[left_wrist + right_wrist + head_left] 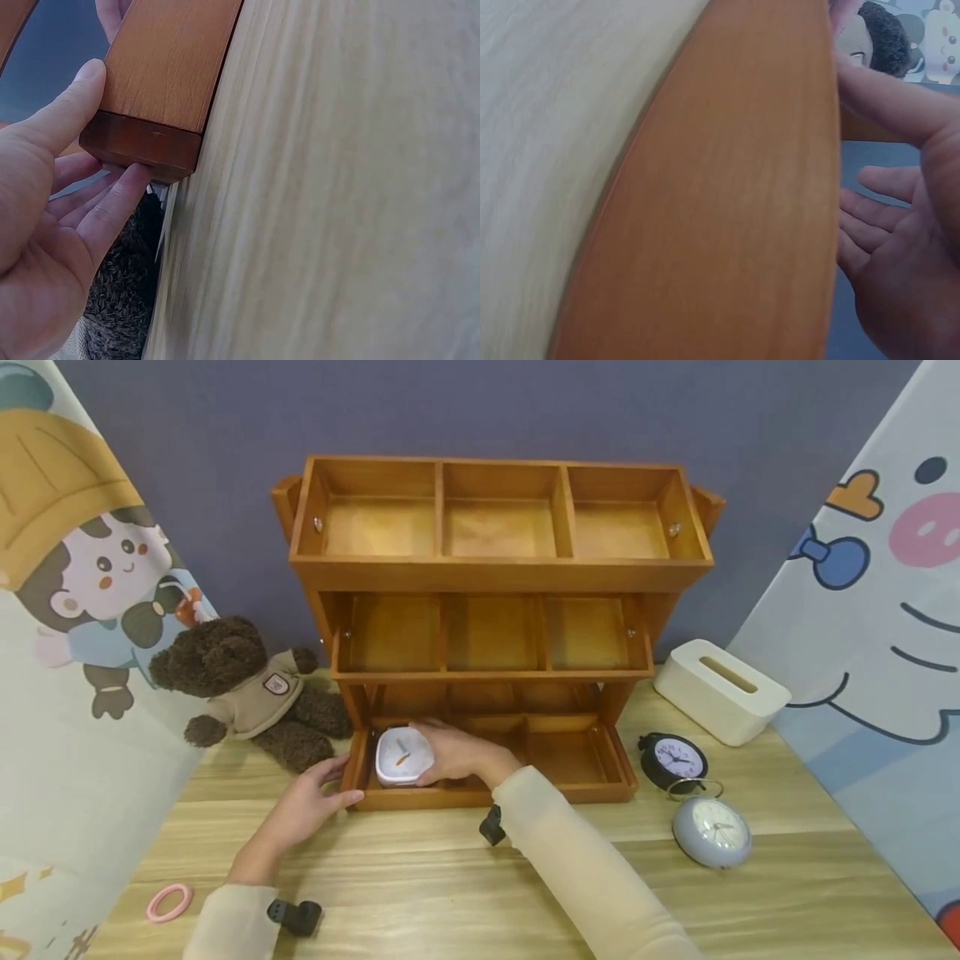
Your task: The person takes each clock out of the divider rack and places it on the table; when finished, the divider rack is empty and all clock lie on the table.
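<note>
A white alarm clock (403, 757), square with rounded corners, lies face up in the left compartment of the bottom tray of a wooden tiered storage box (501, 575). My right hand (453, 752) reaches over the tray's front and holds the clock by its right side, thumb near the front and fingers at the back. In the right wrist view the tray's front board (727, 187) hides the clock. My left hand (311, 802) grips the box's lower left front corner (146, 142), thumb on the front edge and fingers along the side.
A brown teddy bear (258, 693) leans left of the box. On the right are a black alarm clock (675, 762), a grey-blue clock (712, 832) and a white tissue box (720, 692). A pink ring (169, 903) lies at the front left. Printed panels flank the table.
</note>
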Action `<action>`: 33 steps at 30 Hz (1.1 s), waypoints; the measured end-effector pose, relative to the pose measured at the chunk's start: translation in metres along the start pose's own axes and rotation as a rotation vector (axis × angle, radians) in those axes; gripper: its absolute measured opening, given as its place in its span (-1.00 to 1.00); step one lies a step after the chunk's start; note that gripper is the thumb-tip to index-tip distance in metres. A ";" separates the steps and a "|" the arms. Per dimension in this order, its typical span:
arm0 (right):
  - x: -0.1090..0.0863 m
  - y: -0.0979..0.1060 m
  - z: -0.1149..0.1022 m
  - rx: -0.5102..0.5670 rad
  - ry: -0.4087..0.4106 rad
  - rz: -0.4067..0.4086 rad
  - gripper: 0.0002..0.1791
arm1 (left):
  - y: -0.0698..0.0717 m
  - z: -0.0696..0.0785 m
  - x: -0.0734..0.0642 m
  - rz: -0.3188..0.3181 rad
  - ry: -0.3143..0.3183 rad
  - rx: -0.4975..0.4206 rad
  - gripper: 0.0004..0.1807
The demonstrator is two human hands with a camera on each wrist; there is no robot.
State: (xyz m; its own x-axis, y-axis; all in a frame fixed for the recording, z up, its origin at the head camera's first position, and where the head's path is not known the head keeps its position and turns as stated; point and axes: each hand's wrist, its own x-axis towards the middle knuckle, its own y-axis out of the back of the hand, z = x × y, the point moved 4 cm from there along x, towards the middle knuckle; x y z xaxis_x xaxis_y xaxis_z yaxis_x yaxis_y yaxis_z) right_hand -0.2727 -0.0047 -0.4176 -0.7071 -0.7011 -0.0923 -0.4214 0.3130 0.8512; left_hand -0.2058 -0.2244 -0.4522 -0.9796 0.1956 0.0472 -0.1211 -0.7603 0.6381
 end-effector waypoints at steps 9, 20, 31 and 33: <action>0.006 -0.007 0.004 -0.062 -0.072 0.020 0.15 | 0.000 0.001 0.000 -0.001 -0.002 0.013 -0.21; 0.009 -0.010 0.004 -0.130 -0.113 0.026 0.19 | -0.001 -0.001 0.001 0.009 -0.011 0.015 -0.23; 0.009 -0.014 0.014 -0.049 -0.016 0.170 0.09 | -0.001 0.002 0.000 0.016 -0.008 0.014 -0.23; 0.009 -0.014 0.015 -0.031 -0.012 0.186 0.11 | -0.001 0.002 0.000 0.015 -0.003 0.012 -0.23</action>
State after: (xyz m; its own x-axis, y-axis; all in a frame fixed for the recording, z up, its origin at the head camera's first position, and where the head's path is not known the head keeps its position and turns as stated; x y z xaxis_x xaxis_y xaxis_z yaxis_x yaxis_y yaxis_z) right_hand -0.2817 -0.0056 -0.4378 -0.7782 -0.6249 0.0623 -0.2648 0.4165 0.8697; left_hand -0.2055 -0.2228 -0.4510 -0.9808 0.1856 0.0591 -0.1041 -0.7557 0.6466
